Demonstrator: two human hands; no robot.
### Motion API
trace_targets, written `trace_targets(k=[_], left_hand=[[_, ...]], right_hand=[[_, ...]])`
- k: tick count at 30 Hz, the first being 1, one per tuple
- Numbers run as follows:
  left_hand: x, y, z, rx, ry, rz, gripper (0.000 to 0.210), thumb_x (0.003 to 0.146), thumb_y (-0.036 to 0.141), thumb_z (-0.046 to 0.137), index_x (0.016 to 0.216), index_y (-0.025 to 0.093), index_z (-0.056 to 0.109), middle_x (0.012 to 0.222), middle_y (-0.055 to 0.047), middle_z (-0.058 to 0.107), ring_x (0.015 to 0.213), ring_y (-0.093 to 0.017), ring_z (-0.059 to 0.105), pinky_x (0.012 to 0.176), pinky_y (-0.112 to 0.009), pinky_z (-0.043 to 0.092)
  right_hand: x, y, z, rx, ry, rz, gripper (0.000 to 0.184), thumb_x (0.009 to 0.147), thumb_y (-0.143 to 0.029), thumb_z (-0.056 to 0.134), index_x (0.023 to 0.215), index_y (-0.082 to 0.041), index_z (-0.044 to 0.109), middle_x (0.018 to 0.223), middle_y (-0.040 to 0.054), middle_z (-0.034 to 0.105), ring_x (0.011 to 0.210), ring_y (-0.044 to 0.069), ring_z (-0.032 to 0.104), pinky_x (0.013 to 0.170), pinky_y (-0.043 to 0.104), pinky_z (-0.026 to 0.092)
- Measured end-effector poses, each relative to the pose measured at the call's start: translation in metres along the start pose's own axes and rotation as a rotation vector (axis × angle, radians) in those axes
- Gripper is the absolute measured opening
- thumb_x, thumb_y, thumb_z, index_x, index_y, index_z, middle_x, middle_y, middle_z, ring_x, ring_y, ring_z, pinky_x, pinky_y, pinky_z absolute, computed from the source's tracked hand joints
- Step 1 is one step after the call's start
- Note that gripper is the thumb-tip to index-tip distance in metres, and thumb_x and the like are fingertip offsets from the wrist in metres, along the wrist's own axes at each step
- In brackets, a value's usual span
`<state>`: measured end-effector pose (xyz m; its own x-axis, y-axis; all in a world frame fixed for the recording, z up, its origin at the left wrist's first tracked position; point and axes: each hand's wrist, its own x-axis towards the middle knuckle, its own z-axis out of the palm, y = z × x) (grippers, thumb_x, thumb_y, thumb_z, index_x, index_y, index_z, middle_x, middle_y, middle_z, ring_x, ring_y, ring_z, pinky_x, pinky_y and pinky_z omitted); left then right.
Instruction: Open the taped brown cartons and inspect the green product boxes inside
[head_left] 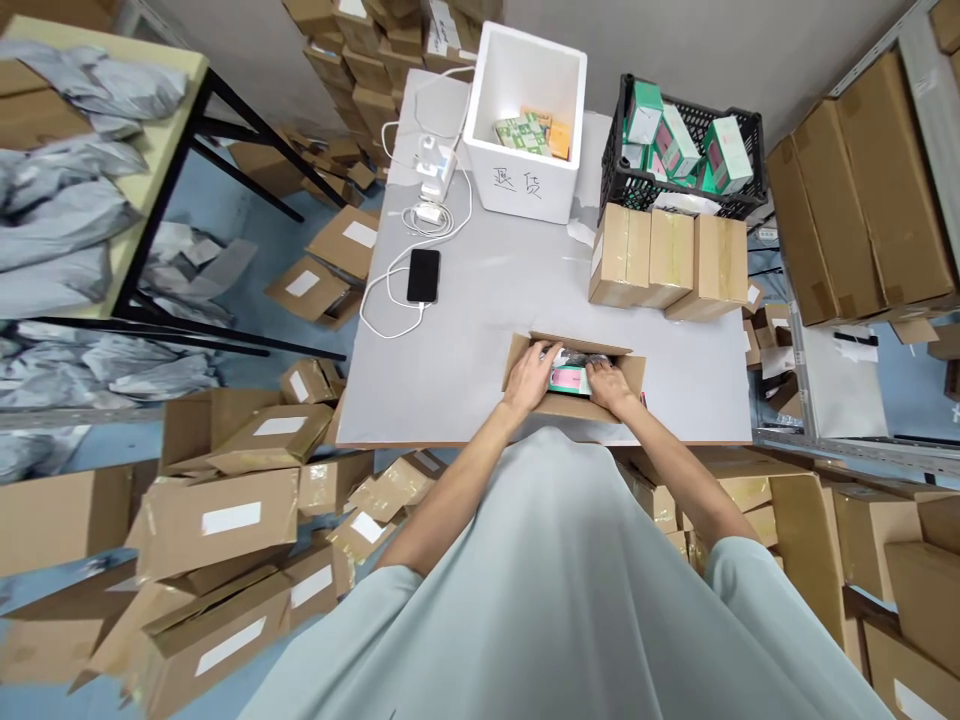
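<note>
Matt card, wrinkled plastic

The open carton (574, 406) is matt cardboard; the box (569, 380) inside looks like smooth printed card. From that carton, near twelve o'clock, a matt foam bin (525, 160); at one, a lattice plastic crate (615, 180); at six, matt shirt cloth (555, 580); toward nine, wrinkled plastic bags (64, 220); at ten, a glossy-faced phone (424, 276). The tabletop (517, 270) looks smooth.

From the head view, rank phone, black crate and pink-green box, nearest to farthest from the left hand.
1. Pink-green box: right of the left hand, inside the carton.
2. Phone: ahead, leftward.
3. Black crate: farther ahead, rightward.
</note>
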<state>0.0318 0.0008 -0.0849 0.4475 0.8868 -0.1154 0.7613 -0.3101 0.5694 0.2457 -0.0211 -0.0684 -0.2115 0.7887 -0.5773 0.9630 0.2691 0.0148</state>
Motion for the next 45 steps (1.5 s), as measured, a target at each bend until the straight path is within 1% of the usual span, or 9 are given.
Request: trace_targets(k=[4,11,17,23,29,33,36,39,45], left_hand=[[0.005,0.002,-0.005,-0.042,0.033,-0.004,0.057,0.109,0.011,0.042,0.163,0.018,0.06,0.161,-0.018,0.061,0.148,-0.031,0.061,0.126,-0.046,0.052],[0.013,0.005,-0.018,-0.192,0.08,-0.027,0.044,0.108,0.023,0.058,0.151,0.022,0.067,0.159,-0.015,0.064,0.15,-0.029,0.061,0.131,-0.044,0.049],[-0.004,0.008,-0.037,-0.723,0.18,-0.198,0.047,0.116,0.048,0.048,0.147,0.021,0.07,0.154,-0.016,0.073,0.141,-0.028,0.072,0.122,-0.045,0.058],[-0.026,0.031,-0.057,-1.044,-0.037,-0.147,0.066,0.106,0.076,0.06,0.144,0.025,0.075,0.154,-0.014,0.075,0.139,-0.031,0.073,0.113,-0.045,0.063],[-0.021,0.044,-0.073,-1.032,0.061,-0.14,0.059,0.106,0.073,0.061,0.132,0.024,0.081,0.141,-0.011,0.081,0.137,-0.031,0.073,0.121,-0.046,0.057],[-0.011,0.036,-0.08,-1.132,0.171,-0.167,0.063,0.099,0.077,0.07,0.129,0.023,0.081,0.14,-0.014,0.081,0.141,-0.035,0.071,0.124,-0.048,0.053],[-0.003,0.03,-0.079,-1.28,0.259,-0.264,0.065,0.089,0.076,0.084,0.127,0.024,0.081,0.143,-0.013,0.08,0.145,-0.035,0.068,0.119,-0.044,0.055],[0.002,0.031,-0.074,-1.526,0.197,-0.349,0.065,0.085,0.074,0.089,0.126,0.026,0.079,0.139,-0.009,0.081,0.136,-0.032,0.073,0.111,-0.041,0.059],[0.006,0.04,-0.068,-1.826,0.137,-0.451,0.059,0.075,0.063,0.098,0.11,0.021,0.075,0.105,-0.004,0.084,0.094,-0.025,0.08,0.093,-0.037,0.063]], right_hand=[[-0.028,0.004,-0.016,0.046,0.033,-0.033,0.061,0.1,-0.029,0.071,0.157,-0.011,0.054,0.159,0.0263,0.061,0.149,0.036,0.056,0.113,0.044,0.059],[-0.11,0.015,-0.045,0.208,0.205,0.059,0.066,0.098,-0.028,0.071,0.161,-0.022,0.051,0.159,0.0195,0.06,0.145,0.038,0.058,0.097,0.045,0.066],[-0.173,0.03,-0.035,0.601,0.475,0.148,0.061,0.095,-0.031,0.071,0.154,-0.027,0.054,0.153,0.0161,0.065,0.14,0.036,0.066,0.098,0.045,0.066],[-0.171,0.006,-0.008,0.746,0.569,0.234,0.066,0.093,-0.036,0.074,0.155,-0.028,0.052,0.15,0.0184,0.065,0.145,0.038,0.064,0.111,0.054,0.063],[-0.155,-0.023,-0.004,0.901,0.637,0.312,0.065,0.089,-0.038,0.078,0.149,-0.025,0.057,0.149,0.0195,0.068,0.146,0.038,0.063,0.118,0.056,0.059],[-0.145,-0.035,-0.013,1.309,0.662,0.434,0.067,0.08,-0.053,0.09,0.136,-0.024,0.067,0.134,0.0143,0.077,0.125,0.036,0.072,0.102,0.05,0.064],[-0.135,-0.046,-0.025,1.88,0.52,0.41,0.06,0.077,-0.062,0.094,0.118,-0.022,0.075,0.115,0.0097,0.083,0.108,0.031,0.077,0.09,0.041,0.066],[-0.124,-0.06,-0.037,2.323,0.252,0.295,0.055,0.081,-0.065,0.093,0.115,-0.024,0.078,0.112,0.0082,0.086,0.102,0.029,0.08,0.078,0.037,0.068],[-0.104,-0.082,-0.036,2.627,-0.046,0.263,0.048,0.082,-0.059,0.095,0.114,-0.029,0.079,0.102,-0.0004,0.088,0.081,0.019,0.079,0.066,0.027,0.067]])
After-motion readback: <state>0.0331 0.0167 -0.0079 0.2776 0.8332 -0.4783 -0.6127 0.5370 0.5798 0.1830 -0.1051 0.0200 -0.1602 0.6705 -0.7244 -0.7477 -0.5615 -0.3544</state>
